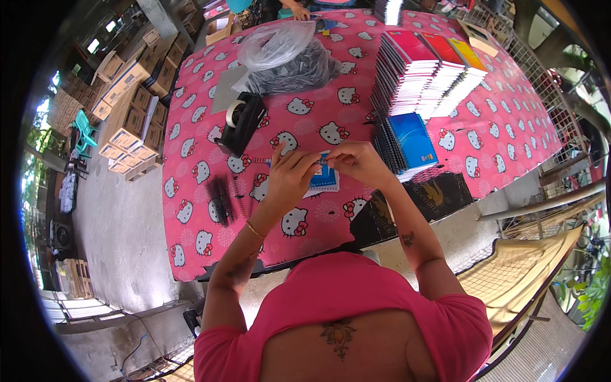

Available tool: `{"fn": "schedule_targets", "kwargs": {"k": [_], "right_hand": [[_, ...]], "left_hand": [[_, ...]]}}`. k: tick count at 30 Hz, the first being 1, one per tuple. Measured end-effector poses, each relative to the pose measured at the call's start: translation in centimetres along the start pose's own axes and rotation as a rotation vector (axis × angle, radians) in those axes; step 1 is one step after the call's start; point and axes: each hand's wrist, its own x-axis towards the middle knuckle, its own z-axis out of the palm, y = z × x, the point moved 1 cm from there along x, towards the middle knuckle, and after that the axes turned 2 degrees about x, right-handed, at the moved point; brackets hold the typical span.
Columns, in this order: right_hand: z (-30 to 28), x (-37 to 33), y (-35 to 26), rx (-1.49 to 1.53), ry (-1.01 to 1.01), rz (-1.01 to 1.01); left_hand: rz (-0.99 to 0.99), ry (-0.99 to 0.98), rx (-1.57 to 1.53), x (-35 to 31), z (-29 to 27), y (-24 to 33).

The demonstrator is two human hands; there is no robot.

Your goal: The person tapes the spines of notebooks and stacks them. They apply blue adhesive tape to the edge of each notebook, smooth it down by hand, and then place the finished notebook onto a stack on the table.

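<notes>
A small blue notebook [326, 181] lies on the table in front of me, partly covered by my hands. Along its far edge runs a thin spiral coil [259, 160], whose loose end sticks out to the left. My left hand [289, 173] is closed around the coil at that edge. Pinched fingers of my right hand [358, 162] grip the coil's right part, close to the left fingertips. The exact spot between the fingers is hidden. Several loose black spiral coils [221, 200] lie left of my left forearm.
A black tape dispenser [240, 126] stands beyond my left hand, before a clear plastic bag [286, 60] of dark coils. Blue spiral notebooks [414, 145] and tall red and yellow notebook stacks [407, 73] stand right. Another person's hand [299, 11] rests at the far edge. Cardboard boxes [135, 124] sit left.
</notes>
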Motion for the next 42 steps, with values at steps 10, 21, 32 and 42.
{"fn": "schedule_targets", "kwargs": {"k": [10,21,32,42], "right_hand": [[1.1,-0.1,-1.5,-0.328,0.251,-0.165],[-7.4,-4.1,-8.3,0.407,0.536,-0.045],[-15.4,-8.2,0.0,-0.719,0.609,0.397],[-14.1,-6.4,-1.1,-0.791,0.654,0.281]], "left_hand": [[-0.014,-0.139,0.027,1.3,-1.7,2.0],[0.13,0.029,-0.58,16.8,0.8,7.2],[-0.009,0.156,-0.373,11.6,11.5,9.0],[-0.155,0.1,-0.521,6.9,10.2,7.5]]}}
